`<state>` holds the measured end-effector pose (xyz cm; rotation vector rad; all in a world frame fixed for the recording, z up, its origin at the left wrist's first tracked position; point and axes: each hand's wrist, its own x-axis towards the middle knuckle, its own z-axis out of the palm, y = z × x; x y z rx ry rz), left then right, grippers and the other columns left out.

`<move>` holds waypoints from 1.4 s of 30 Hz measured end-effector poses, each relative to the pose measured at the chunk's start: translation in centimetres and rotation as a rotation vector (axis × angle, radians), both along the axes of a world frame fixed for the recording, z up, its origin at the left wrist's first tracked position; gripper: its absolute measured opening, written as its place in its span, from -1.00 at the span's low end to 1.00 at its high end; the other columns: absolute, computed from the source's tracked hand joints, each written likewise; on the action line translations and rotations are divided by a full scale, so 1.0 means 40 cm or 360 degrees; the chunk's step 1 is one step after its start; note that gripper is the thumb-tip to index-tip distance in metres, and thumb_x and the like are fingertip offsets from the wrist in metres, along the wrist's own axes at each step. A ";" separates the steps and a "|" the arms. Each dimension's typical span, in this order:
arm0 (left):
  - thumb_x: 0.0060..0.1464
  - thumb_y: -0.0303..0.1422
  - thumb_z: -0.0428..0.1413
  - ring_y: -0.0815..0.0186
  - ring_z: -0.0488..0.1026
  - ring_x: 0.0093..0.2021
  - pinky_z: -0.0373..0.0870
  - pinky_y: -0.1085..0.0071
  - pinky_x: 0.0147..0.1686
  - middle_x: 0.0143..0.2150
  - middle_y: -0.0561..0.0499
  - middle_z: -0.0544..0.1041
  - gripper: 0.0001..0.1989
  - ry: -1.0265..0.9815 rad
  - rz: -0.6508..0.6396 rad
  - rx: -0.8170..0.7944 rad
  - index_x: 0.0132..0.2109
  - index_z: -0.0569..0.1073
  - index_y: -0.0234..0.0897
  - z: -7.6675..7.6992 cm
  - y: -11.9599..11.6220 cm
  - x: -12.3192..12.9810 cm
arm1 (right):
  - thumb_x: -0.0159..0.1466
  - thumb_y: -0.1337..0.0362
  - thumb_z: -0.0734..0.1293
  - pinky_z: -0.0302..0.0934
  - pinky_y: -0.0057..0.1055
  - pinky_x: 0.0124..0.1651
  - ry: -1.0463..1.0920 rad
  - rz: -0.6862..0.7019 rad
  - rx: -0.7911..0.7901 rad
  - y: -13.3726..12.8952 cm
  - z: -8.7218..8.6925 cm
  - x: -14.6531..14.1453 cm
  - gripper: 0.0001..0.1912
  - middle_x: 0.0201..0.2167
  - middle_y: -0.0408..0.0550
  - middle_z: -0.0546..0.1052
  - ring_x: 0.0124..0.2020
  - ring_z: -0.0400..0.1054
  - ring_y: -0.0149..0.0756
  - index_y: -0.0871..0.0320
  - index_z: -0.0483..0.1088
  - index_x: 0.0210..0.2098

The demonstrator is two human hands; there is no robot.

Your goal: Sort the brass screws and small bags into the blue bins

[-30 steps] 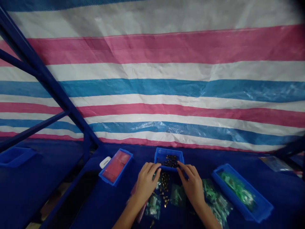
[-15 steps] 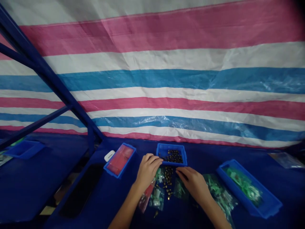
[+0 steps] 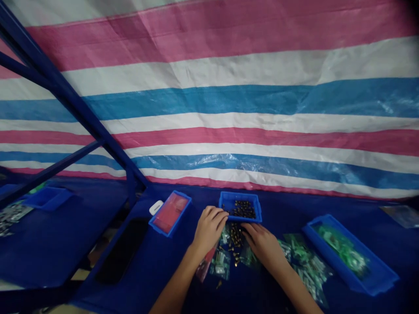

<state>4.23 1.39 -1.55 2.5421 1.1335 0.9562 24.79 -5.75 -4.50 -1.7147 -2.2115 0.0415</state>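
Watching a wide striped tarpaulin (image 3: 209, 100) fill most of my feed, I'm tracking a blue steel frame (image 3: 65, 91) slanting across its left side, then dropping down to the blue-covered bench (image 3: 131, 261). Out past my right hand (image 3: 262, 246), a long blue tray (image 3: 369, 279) is sitting with green parts inside, and clear bags of green parts (image 3: 307, 261) are lying just beside that hand. Out past my left hand (image 3: 209, 231), a red-lined blue tray (image 3: 159, 229) is sitting apart, with a small white object (image 3: 156, 207) next to it.

Straight ahead of both hands, a small blue tray (image 3: 240, 195) is holding a heap of brass fittings (image 3: 244, 210). My hands are working at its near edge, above loose brass pieces (image 3: 235, 237) scattered on the bench. The left hand is curling loosely by the tray's corner; the right is lying half open, fingertips over the scatter. I can't tell whether either is pinching a piece, because the fingers are hiding it. A small clear bag (image 3: 220, 264) is showing below them, its contents too small to make out.
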 end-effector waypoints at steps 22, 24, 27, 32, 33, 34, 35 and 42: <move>0.20 -0.18 0.13 0.26 0.42 -0.28 0.26 0.29 -0.18 -0.36 0.03 0.54 -0.79 0.0025 -0.0091 -0.0212 -0.18 0.50 -0.24 0.023 -0.061 0.034 | 0.35 0.36 0.25 0.35 -0.35 -0.02 0.0907 0.0121 0.0301 -0.018 0.061 -0.014 -0.75 -0.14 -0.01 0.52 -0.10 0.44 -0.26 0.08 0.44 -0.01; 0.16 -0.18 0.18 0.28 0.42 -0.30 0.27 0.33 -0.20 -0.37 0.05 0.54 -0.79 -0.0060 -0.0124 -0.0342 -0.21 0.50 -0.22 0.018 -0.064 0.040 | 0.35 0.36 0.25 0.36 -0.35 -0.03 0.0948 0.0153 0.0344 -0.023 0.066 -0.016 -0.73 -0.14 -0.02 0.53 -0.10 0.44 -0.26 0.06 0.46 0.00; 0.13 -0.24 0.22 0.30 0.45 -0.27 0.31 0.39 -0.19 -0.28 0.05 0.57 -0.80 -0.0256 -0.0160 -0.0500 -0.12 0.52 -0.19 0.011 -0.065 0.045 | 0.36 0.39 0.24 0.37 -0.37 -0.06 0.0945 0.0249 0.0341 -0.025 0.064 -0.016 -0.70 -0.15 -0.04 0.54 -0.12 0.45 -0.28 0.01 0.47 0.01; 0.16 -0.35 0.19 0.37 0.48 -0.34 0.35 0.50 -0.28 -0.26 0.04 0.59 -0.83 -0.0475 -0.0196 -0.0750 -0.09 0.54 -0.20 0.005 -0.073 0.055 | 0.36 0.40 0.24 0.37 -0.38 -0.07 0.0912 0.0313 0.0347 -0.023 0.047 -0.011 -0.70 -0.14 -0.06 0.56 -0.12 0.46 -0.30 0.00 0.44 0.02; 0.16 -0.36 0.18 0.38 0.47 -0.36 0.35 0.51 -0.30 -0.27 0.05 0.59 -0.84 -0.0490 -0.0187 -0.0784 -0.10 0.55 -0.20 0.005 -0.076 0.057 | 0.36 0.40 0.24 0.37 -0.38 -0.07 0.0903 0.0283 0.0346 -0.024 0.043 -0.011 -0.71 -0.15 -0.07 0.56 -0.12 0.46 -0.29 0.01 0.43 0.02; 0.17 -0.36 0.18 0.38 0.47 -0.38 0.34 0.52 -0.33 -0.28 0.05 0.59 -0.85 -0.0500 -0.0182 -0.0813 -0.10 0.55 -0.19 0.007 -0.077 0.058 | 0.36 0.39 0.25 0.36 -0.37 -0.08 0.0898 0.0243 0.0351 -0.025 0.040 -0.012 -0.73 -0.16 -0.07 0.56 -0.13 0.46 -0.29 0.02 0.42 0.01; 0.17 -0.36 0.18 0.39 0.46 -0.39 0.34 0.53 -0.35 -0.29 0.05 0.59 -0.85 -0.0508 -0.0182 -0.0833 -0.11 0.56 -0.19 0.009 -0.079 0.059 | 0.36 0.37 0.26 0.36 -0.36 -0.08 0.0896 0.0199 0.0359 -0.026 0.038 -0.013 -0.75 -0.17 -0.08 0.57 -0.14 0.47 -0.29 0.02 0.41 0.00; 0.20 -0.30 0.14 0.39 0.44 -0.39 0.30 0.52 -0.37 -0.31 0.04 0.57 -0.86 -0.0470 -0.0145 -0.0797 -0.18 0.56 -0.24 0.029 -0.076 0.056 | 0.37 0.36 0.25 0.34 -0.35 -0.09 0.0905 0.0178 0.0333 -0.025 0.056 -0.021 -0.85 -0.21 -0.06 0.54 -0.16 0.44 -0.28 0.07 0.39 -0.09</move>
